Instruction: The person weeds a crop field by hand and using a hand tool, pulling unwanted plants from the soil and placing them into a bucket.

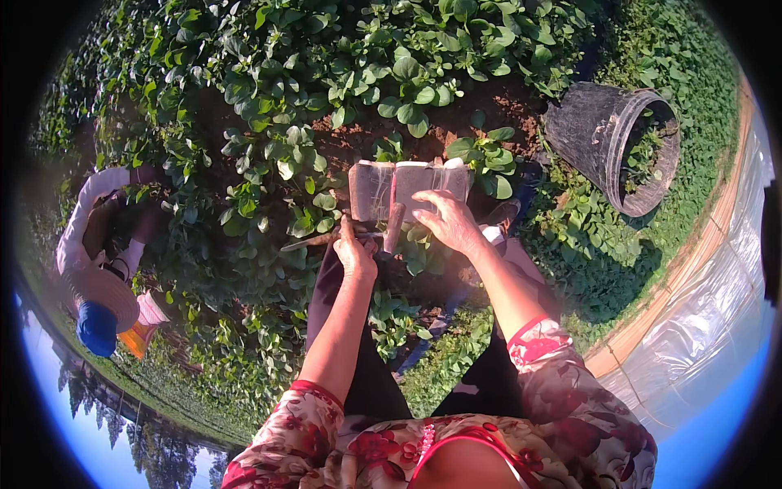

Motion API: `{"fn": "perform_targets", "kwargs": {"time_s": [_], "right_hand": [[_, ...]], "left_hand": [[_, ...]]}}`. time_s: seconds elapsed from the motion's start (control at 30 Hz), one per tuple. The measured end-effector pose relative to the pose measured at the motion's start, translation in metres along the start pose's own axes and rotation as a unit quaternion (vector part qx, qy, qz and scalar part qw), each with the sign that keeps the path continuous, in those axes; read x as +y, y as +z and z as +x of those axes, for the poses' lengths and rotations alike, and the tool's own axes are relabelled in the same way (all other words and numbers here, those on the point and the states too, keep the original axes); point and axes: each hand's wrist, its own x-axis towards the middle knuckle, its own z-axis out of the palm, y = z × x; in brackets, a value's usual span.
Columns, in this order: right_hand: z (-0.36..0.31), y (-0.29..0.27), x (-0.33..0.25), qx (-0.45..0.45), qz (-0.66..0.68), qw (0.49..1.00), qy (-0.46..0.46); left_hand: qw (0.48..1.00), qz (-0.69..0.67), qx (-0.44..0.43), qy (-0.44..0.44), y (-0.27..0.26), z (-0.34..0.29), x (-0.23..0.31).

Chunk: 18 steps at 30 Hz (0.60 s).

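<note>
Low among the leafy green plants, a flat grey-brown object in two panels, with pale edges and a red strip between them, lies in front of me. I cannot make out its kind. My left hand is closed around a slim tool with a thin blade-like end pointing left. A brown, handle-like piece stands upright just right of that hand; whether it belongs to the tool is unclear. My right hand has its fingers apart at the flat object's lower right edge, holding nothing visible.
A dark plastic bucket lies tipped at the right, with some greens inside. At the left another person in a straw hat bends among the plants, beside an orange and pink bag. Clear plastic sheeting edges the field.
</note>
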Motion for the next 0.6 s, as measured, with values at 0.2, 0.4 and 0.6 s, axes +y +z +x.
{"fn": "perform_targets", "kwargs": {"time_s": [0.2,0.4,0.6], "right_hand": [[-0.074,-0.039,-0.073,-0.103,0.076,0.989,0.077],[-0.134,-0.146,-0.077,-0.086,-0.027,0.992,-0.083],[-0.234,-0.273,-0.056,0.074,-0.03,0.995,0.057]], "left_hand": [[0.993,-0.029,-0.068,-0.089,0.003,-0.076,-0.032],[0.933,-0.084,-0.261,-0.232,0.072,-0.18,-0.055],[0.866,0.108,-0.358,-0.332,0.155,-0.313,-0.107]]}}
